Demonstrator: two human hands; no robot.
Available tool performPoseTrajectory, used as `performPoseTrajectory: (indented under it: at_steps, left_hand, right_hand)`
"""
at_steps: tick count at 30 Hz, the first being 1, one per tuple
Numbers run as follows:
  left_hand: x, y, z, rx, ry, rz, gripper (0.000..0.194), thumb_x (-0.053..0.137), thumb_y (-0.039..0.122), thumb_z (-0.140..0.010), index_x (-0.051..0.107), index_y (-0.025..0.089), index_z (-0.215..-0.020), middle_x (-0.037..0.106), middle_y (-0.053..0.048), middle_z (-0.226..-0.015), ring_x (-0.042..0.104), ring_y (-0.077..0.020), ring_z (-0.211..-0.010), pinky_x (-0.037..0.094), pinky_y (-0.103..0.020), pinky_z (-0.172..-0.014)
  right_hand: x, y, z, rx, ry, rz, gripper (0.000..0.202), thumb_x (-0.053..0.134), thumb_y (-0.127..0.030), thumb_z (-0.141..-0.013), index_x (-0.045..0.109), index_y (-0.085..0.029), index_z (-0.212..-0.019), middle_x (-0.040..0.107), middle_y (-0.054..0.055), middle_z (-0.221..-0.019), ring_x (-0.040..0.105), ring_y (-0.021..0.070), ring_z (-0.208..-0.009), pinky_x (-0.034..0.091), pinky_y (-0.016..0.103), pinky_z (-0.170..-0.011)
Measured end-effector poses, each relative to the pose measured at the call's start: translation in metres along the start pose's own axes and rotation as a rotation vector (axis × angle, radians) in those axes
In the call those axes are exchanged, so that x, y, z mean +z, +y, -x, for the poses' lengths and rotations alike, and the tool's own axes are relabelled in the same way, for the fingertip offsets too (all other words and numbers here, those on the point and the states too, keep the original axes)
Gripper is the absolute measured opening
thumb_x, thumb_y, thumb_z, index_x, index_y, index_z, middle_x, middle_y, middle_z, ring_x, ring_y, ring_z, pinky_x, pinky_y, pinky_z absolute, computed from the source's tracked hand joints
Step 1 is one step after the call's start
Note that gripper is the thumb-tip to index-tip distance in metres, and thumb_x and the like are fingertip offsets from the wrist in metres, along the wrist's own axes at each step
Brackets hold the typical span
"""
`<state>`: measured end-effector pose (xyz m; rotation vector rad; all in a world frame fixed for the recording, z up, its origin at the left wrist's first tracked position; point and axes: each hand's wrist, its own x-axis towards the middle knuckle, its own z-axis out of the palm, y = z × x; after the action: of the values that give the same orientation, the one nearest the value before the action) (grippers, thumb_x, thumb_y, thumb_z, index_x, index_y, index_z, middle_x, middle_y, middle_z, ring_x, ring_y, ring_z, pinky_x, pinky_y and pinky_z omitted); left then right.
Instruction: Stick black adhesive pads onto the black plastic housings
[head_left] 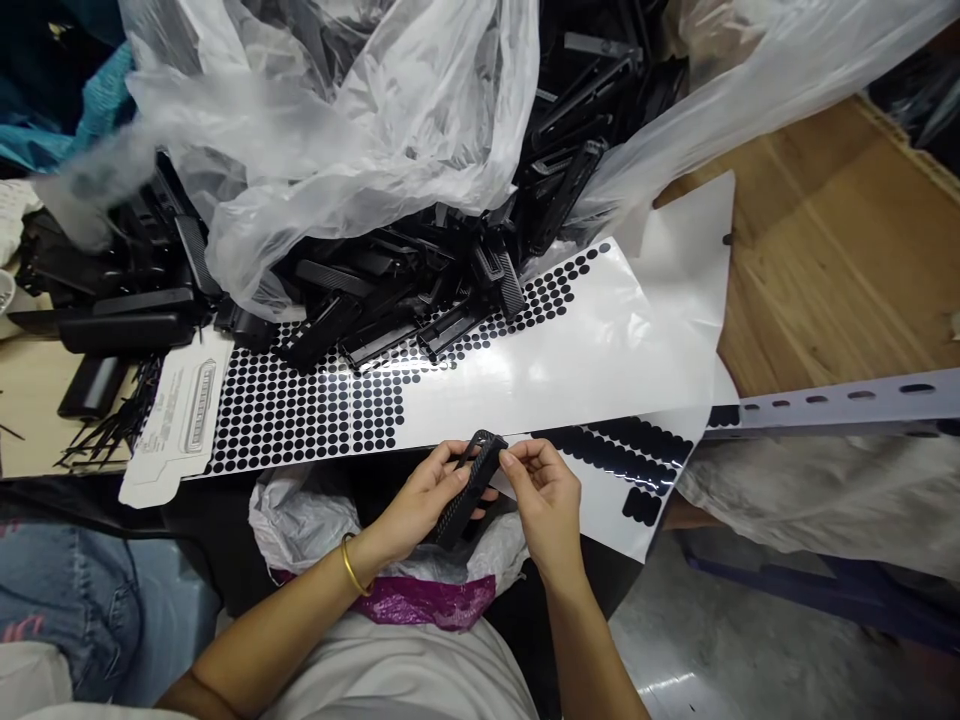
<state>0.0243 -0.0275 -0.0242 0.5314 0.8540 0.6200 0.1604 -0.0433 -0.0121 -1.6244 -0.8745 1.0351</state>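
My left hand (427, 498), with a yellow bangle at the wrist, is closed round a long black textured part (471, 492), held tilted near the front edge of the work surface. My right hand (546, 498) is pinched at the upper right end of that part; whether anything small is between its fingertips is hidden. Just beyond both hands lies a white sheet (525, 380) with rows of round black stickers. A second sheet (600, 515) with longer black stickers hangs over the edge at the right.
A heap of black plastic parts (390, 290) covers the back of the sheet, partly under clear plastic bags (360, 130). A white card (180, 420) and thin black strips (124, 410) lie left. An open plastic bag (300, 510) sits below my hands. A perforated metal rail (847, 398) runs right.
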Motion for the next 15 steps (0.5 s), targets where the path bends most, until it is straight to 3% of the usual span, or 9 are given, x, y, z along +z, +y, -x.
performPoseTrajectory:
  at_steps: [7,15]
  left_hand:
    - [-0.001,-0.004,-0.002,0.033,0.033,-0.046,0.036,0.063,0.041,-0.076,0.055,0.021,-0.106,0.066,-0.006,-0.098,0.066,-0.0189,-0.081,0.055,-0.029,-0.067]
    - [-0.001,-0.011,-0.008,0.182,0.153,-0.314,0.029,0.061,0.034,-0.077,0.055,0.021,-0.103,0.066,-0.003,-0.086,0.066,-0.0170,-0.067,0.056,-0.029,-0.059]
  right_hand:
    - [0.004,0.004,0.000,-0.013,0.010,0.070,0.015,0.060,-0.032,-0.076,0.054,-0.020,-0.070,0.055,-0.003,-0.062,0.050,0.0118,-0.056,0.042,0.024,-0.053]
    - [0.010,0.005,0.003,0.033,-0.026,0.064,0.015,0.059,-0.033,-0.076,0.054,-0.021,-0.070,0.054,-0.003,-0.059,0.049,0.0120,-0.054,0.044,0.024,-0.049]
